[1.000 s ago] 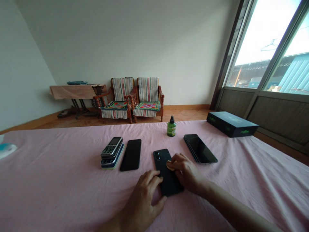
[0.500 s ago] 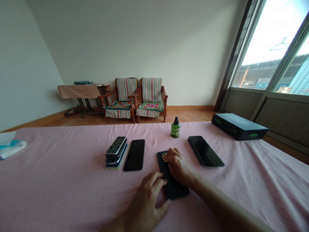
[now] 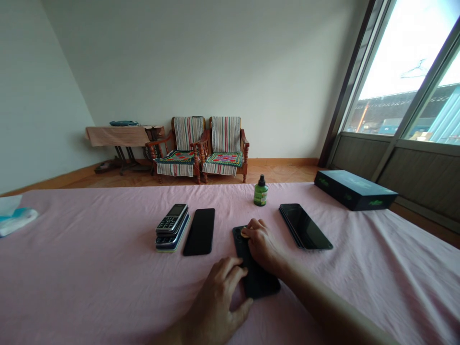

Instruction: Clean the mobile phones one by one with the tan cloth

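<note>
A dark phone (image 3: 260,282) lies back up on the pink cloth, its camera end pointing away from me. My right hand (image 3: 261,244) pinches a small pale pad (image 3: 245,233) and presses it on the phone near the cameras. With its fingers apart, my left hand (image 3: 221,297) rests its fingertips on the phone's left edge. Left of it lies a black phone (image 3: 200,232), beside a stack of phones topped by a silver keypad phone (image 3: 173,218). Another stack of dark phones (image 3: 307,227) is at the right.
A green bottle (image 3: 260,193) with a black cap stands behind the phones. At the back right sits a black box (image 3: 354,189). A tissue pack (image 3: 17,219) lies at the far left of the pink cloth (image 3: 89,273). Two wooden chairs (image 3: 224,143) stand by the wall.
The view has shifted very slightly. Both hands stay at the same phone, with the pad still near its cameras.
</note>
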